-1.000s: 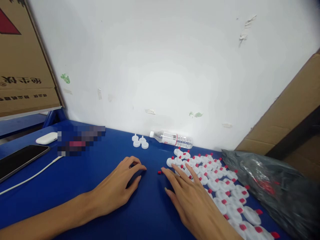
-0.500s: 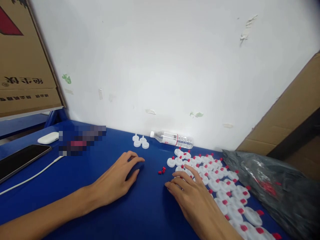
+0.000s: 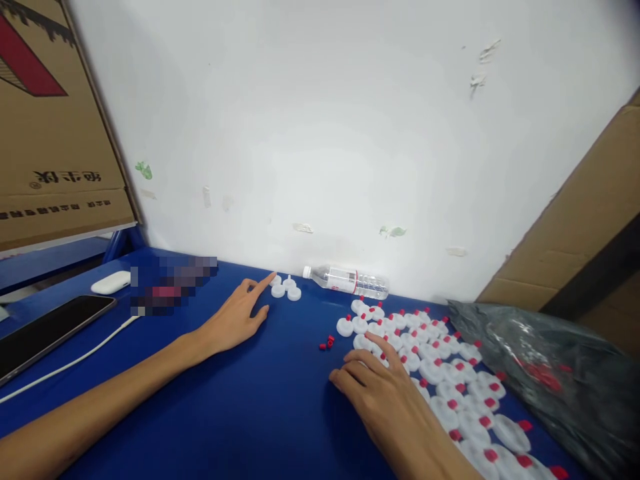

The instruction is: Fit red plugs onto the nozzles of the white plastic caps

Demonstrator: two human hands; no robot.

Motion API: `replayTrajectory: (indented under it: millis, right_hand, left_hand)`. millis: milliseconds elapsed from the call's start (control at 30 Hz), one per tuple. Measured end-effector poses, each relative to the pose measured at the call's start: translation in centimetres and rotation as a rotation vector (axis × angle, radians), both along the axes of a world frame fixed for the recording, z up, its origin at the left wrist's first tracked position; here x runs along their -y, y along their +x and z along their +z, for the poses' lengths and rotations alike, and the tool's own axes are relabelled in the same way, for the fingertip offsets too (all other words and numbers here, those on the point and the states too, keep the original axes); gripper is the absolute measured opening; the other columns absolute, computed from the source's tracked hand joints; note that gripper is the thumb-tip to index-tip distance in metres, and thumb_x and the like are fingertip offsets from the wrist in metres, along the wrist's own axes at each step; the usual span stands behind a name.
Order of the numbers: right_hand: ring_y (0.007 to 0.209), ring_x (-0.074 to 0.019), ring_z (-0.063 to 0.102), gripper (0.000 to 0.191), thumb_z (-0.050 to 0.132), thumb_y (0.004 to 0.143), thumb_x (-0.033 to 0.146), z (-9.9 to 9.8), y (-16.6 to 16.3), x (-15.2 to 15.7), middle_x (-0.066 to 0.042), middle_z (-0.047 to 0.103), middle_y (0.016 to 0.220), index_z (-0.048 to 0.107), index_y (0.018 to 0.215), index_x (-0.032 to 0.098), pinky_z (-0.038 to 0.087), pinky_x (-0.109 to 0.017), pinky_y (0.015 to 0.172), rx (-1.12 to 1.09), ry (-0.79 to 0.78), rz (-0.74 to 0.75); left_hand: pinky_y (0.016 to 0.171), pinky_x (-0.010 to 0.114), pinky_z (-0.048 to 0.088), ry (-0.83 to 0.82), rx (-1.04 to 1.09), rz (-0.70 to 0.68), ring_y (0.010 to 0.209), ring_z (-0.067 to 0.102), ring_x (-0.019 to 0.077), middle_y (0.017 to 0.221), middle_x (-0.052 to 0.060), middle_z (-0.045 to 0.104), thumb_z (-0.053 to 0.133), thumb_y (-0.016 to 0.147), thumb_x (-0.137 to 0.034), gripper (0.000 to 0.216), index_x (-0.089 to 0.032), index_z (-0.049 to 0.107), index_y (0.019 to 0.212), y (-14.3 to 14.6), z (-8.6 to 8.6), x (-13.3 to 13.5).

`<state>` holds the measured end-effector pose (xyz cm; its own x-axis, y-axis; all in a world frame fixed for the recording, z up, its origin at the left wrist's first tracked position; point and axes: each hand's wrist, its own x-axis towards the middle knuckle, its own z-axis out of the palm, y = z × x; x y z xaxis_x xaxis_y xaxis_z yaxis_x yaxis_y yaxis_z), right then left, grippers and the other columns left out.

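Note:
My left hand (image 3: 240, 313) reaches forward with its index finger stretched to the small group of white plastic nozzle caps (image 3: 294, 293) near the wall. The fingertip overlaps the leftmost cap; whether it touches I cannot tell. Nothing is held in that hand, and its thumb stands apart. My right hand (image 3: 383, 383) lies palm down with fingers apart, over the left edge of a spread of similar white caps with red tips (image 3: 445, 413). No object shows in its fingers. Several loose little red tips (image 3: 330, 342) lie on the blue table (image 3: 260, 413) between my hands.
A clear plastic bottle (image 3: 350, 281) lies along the wall behind the caps. On the right is a dark plastic bag (image 3: 575, 373) with red pieces inside. A phone (image 3: 50, 333), a white case (image 3: 111, 283) and a white cable (image 3: 75, 362) lie at left, below a cardboard box (image 3: 55, 133).
My left hand has moved forward and stretched its index finger to the white caps by the wall. My right hand has stayed nearly in place. The camera view has shifted slightly.

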<state>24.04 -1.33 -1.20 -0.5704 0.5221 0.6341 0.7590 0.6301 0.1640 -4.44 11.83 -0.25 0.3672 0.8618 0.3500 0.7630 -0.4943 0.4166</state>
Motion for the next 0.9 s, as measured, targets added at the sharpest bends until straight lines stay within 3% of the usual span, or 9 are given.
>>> replayTrajectory:
  millis: [233,433,567,700,900]
  right_hand:
    - [0.094,-0.0177,0.071,0.027,0.046,0.1,0.001,0.0,0.1,0.2,0.001,0.075,0.09,0.065,0.101,0.02,0.028,-0.044,0.124,-0.064,-0.074,0.049]
    - [0.095,-0.0181,0.07,0.032,0.052,0.102,0.008,0.2,0.2,0.7,0.0,0.074,0.099,0.065,0.126,0.025,0.033,-0.043,0.119,-0.161,-0.123,0.012]
    - [0.083,-0.0149,0.069,0.022,0.05,0.107,0.013,1.1,-0.1,1.1,0.002,0.072,0.092,0.068,0.109,0.025,0.032,-0.041,0.119,-0.195,-0.11,0.038]
    - [0.071,-0.0141,0.067,0.02,0.049,0.11,0.021,1.7,-0.4,1.2,0.004,0.071,0.083,0.067,0.101,0.024,0.037,-0.04,0.113,-0.215,-0.097,0.039]
    - [0.075,-0.0135,0.071,0.022,0.05,0.107,0.01,2.0,-0.3,1.5,0.002,0.076,0.089,0.068,0.111,0.023,0.038,-0.04,0.113,-0.264,-0.101,0.034]
  left_hand:
    - [0.089,0.046,0.061,0.003,-0.023,-0.014,0.103,0.071,0.0243,0.129,0.009,0.067,0.066,0.105,-0.034,0.035,-0.019,0.061,0.136,0.0,0.4,0.4]
    - [0.087,0.044,0.06,-0.023,-0.003,-0.111,0.1,0.069,0.0232,0.125,0.009,0.066,0.065,0.105,-0.036,0.032,-0.019,0.061,0.132,0.6,0.2,2.1]
    - [0.087,0.043,0.057,-0.063,-0.007,-0.165,0.096,0.068,0.0227,0.116,0.006,0.067,0.062,0.105,-0.036,0.024,-0.019,0.062,0.123,0.8,-0.3,3.0]
    - [0.078,0.035,0.056,-0.087,0.007,-0.244,0.085,0.068,0.02,0.112,0.001,0.07,0.055,0.106,-0.037,0.019,-0.029,0.059,0.124,1.1,-0.2,3.9]
    - [0.1,0.034,0.054,-0.023,0.038,-0.452,0.112,0.064,0.0197,0.133,0.002,0.058,0.043,0.11,-0.026,0.04,-0.041,0.049,0.147,1.9,0.4,6.4]
